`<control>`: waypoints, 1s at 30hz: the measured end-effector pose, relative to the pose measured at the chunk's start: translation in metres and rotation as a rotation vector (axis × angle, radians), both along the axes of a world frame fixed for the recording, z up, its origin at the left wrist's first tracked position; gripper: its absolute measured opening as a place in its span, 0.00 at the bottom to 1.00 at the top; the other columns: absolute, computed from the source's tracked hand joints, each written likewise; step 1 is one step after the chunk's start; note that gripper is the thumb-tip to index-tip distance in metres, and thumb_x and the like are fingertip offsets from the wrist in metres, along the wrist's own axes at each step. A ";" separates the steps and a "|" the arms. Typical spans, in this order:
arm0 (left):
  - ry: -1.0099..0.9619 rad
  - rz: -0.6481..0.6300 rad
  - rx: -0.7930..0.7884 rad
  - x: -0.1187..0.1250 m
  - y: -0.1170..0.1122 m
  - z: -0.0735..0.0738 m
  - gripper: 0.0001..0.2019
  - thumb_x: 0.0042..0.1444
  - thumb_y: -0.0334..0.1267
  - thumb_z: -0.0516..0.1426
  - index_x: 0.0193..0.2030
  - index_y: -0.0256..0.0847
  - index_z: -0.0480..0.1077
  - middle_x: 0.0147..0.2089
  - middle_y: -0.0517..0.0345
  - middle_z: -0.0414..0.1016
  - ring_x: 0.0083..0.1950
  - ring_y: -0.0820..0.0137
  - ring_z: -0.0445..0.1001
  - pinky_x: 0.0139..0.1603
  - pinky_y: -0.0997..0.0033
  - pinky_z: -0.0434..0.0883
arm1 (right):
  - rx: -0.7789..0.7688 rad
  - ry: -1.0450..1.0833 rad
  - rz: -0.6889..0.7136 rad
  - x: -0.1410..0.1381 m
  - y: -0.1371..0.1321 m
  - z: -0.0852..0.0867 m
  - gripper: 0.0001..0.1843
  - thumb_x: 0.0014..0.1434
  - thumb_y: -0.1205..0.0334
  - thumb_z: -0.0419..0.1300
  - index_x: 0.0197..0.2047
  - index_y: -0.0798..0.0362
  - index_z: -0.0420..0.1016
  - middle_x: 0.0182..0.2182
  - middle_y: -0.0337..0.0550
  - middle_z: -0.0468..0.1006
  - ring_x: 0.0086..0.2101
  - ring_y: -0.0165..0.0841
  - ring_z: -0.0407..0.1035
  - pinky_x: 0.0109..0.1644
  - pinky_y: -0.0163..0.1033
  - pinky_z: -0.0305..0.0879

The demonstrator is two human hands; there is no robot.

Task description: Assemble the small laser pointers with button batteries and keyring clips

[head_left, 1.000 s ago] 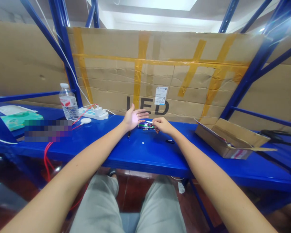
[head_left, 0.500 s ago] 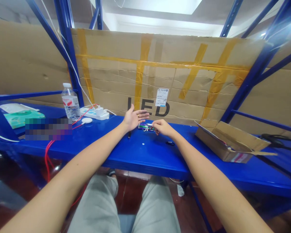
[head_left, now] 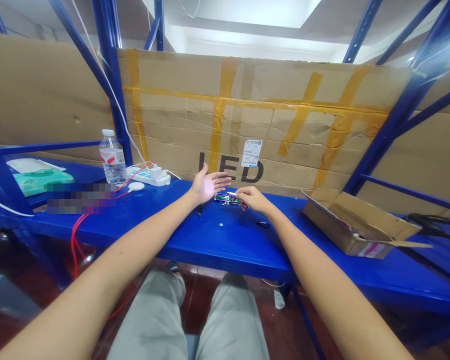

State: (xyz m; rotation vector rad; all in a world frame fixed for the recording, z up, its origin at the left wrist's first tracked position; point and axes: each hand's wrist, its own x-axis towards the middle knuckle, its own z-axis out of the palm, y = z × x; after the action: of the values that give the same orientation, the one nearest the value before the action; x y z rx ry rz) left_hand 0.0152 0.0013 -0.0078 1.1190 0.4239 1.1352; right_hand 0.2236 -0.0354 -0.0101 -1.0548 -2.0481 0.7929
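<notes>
My left hand (head_left: 206, 184) hangs palm up and open just above the blue steel shelf (head_left: 225, 250), holding nothing, beside a small heap of green, purple and silver parts (head_left: 224, 199). My right hand (head_left: 252, 198) sits at the heap's right end, with its fingertips pinched on a small silver piece (head_left: 231, 193). Below my left hand, a thin black stick (head_left: 200, 210) stands or lies on the shelf. A small white disc (head_left: 221, 224) and a black clip-like item (head_left: 263, 225) lie nearer the front.
A water bottle (head_left: 112, 159) and a white power strip (head_left: 147, 176) with a charger stand at the back left, with a round white puck (head_left: 135, 186) near them. A red cable (head_left: 73, 240) hangs over the edge. An open cardboard box (head_left: 354, 225) sits on the right, before a taped cardboard sheet (head_left: 262, 115).
The whole scene has shifted slightly in the frame as my head moved. My hands stay at the heap, with no visible change in what they touch.
</notes>
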 end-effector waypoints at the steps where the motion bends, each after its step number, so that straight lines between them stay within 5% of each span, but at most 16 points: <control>1: -0.002 0.000 -0.002 0.000 0.000 0.000 0.41 0.60 0.69 0.41 0.52 0.31 0.74 0.56 0.32 0.76 0.61 0.48 0.73 0.55 0.53 0.71 | -0.001 0.002 0.007 0.000 0.000 0.000 0.09 0.52 0.59 0.52 0.22 0.52 0.64 0.14 0.33 0.65 0.17 0.29 0.63 0.25 0.36 0.61; 30: 0.043 -0.033 0.024 0.001 -0.002 0.001 0.42 0.60 0.70 0.38 0.52 0.34 0.74 0.55 0.35 0.77 0.60 0.48 0.73 0.52 0.52 0.72 | 0.050 -0.003 -0.080 0.000 -0.008 0.008 0.11 0.53 0.58 0.54 0.23 0.53 0.68 0.12 0.34 0.64 0.16 0.28 0.60 0.23 0.35 0.57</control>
State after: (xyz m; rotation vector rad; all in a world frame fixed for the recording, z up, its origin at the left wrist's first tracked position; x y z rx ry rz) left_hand 0.0158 -0.0005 -0.0063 1.1687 0.4251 1.0917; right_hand 0.2235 -0.0430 -0.0022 -1.1033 -2.0046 0.6957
